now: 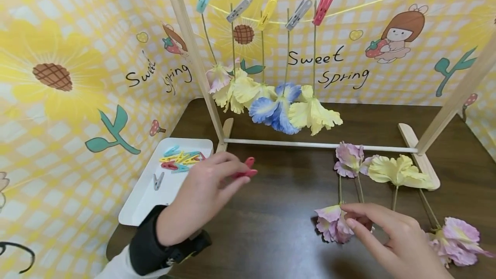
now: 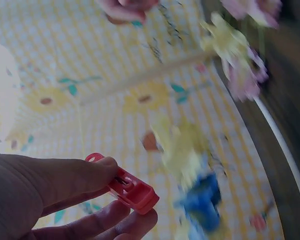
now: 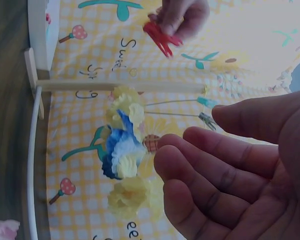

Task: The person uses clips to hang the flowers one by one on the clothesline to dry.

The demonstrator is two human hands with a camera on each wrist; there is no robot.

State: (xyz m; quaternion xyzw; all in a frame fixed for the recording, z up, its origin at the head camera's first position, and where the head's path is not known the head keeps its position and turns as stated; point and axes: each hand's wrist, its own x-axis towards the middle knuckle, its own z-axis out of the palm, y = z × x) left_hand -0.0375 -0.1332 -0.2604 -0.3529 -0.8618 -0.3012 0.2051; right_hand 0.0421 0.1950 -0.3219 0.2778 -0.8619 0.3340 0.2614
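Observation:
In the head view my left hand (image 1: 205, 188) pinches a red clothespin (image 1: 248, 169) between thumb and fingers, beside the tray. The left wrist view shows the clothespin (image 2: 132, 190) close up against the fingertips. My right hand (image 1: 395, 236) is over the table at the lower right, fingers loosely bent and thumb apart. Its fingertips overlap a pink flower (image 1: 329, 223) in the head view. The right wrist view shows nothing between the fingers of the right hand (image 3: 230, 180). More pink flowers (image 1: 348, 158) and a yellow flower (image 1: 399, 173) lie around it.
Behind the hands stands a wooden frame (image 1: 193, 59) with a white crossbar (image 1: 286, 143) and a yellow string (image 1: 372, 5). Several flowers hang upside down from clothespins, including a blue flower (image 1: 277, 109). A white tray (image 1: 135, 197) holding loose clothespins sits at left.

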